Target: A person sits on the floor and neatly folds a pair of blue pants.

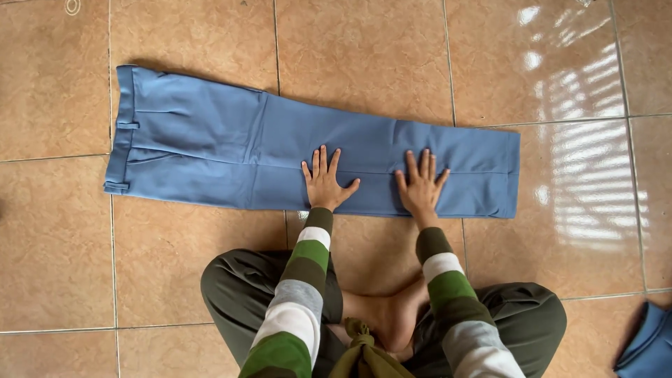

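Now we press both hands flat, fingers spread and holding nothing, left hand [325,182] and right hand [421,183] side by side on the blue trousers [231,150] lying folded lengthwise across the middle of the tiled floor [56,245]; smoothing works best with even pressure toward the hem at right

Blue trousers [266,150]: one pair, laid flat and folded leg on leg on the floor.
Belt loops on its waistband: two in view.
Hands: two, the left hand [325,183] and the right hand [421,185], both flat on the trousers with fingers spread.
Striped sleeves [297,301]: two, banded green, white and grey.
Bare feet [392,318]: at least one, between the crossed legs.
Other blue cloth [647,346]: one piece, at the lower right corner.
Floor tiles [364,49]: many, tan, glossy.
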